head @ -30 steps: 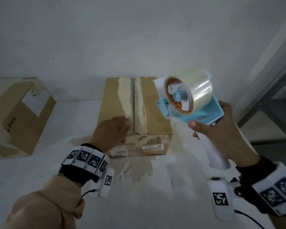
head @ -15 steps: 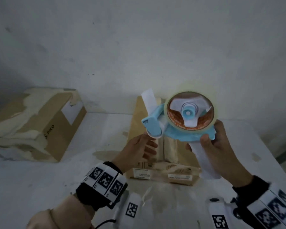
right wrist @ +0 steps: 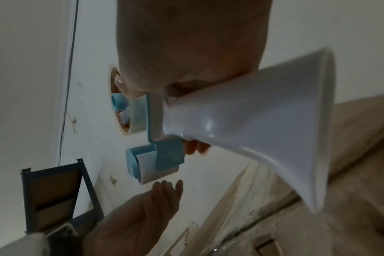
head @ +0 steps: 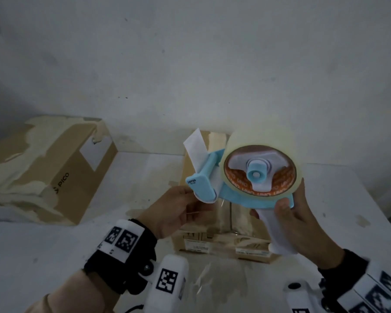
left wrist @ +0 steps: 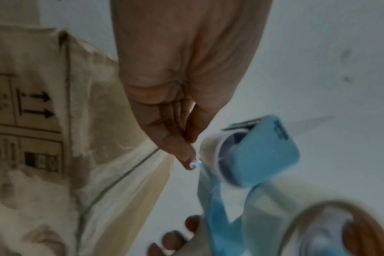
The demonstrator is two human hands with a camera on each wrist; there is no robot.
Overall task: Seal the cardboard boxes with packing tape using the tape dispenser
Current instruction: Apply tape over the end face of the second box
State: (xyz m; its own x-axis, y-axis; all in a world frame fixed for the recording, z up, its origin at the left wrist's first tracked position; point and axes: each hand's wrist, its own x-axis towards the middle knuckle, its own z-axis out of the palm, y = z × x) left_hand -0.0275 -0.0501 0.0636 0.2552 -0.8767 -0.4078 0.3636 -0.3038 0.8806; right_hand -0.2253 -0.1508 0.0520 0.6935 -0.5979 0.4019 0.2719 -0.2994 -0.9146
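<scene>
The right hand (head: 289,220) grips the tape dispenser (head: 246,177) handle; left hand (head: 174,211) fingers (left wrist: 186,155) pinch at the tape end. Pull it free evenly before touching the box (head: 221,242).

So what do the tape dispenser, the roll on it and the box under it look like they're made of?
Tape dispenser: smooth moulded plastic, light blue frame with a glossy white handle that catches highlights in the right wrist view. Tape roll: pale translucent film, apparently wound on an orange-brown printed core, probably cardboard. Box: matte brown cardboard, its top patched with paler strips, likely old tape or torn paper.
</scene>
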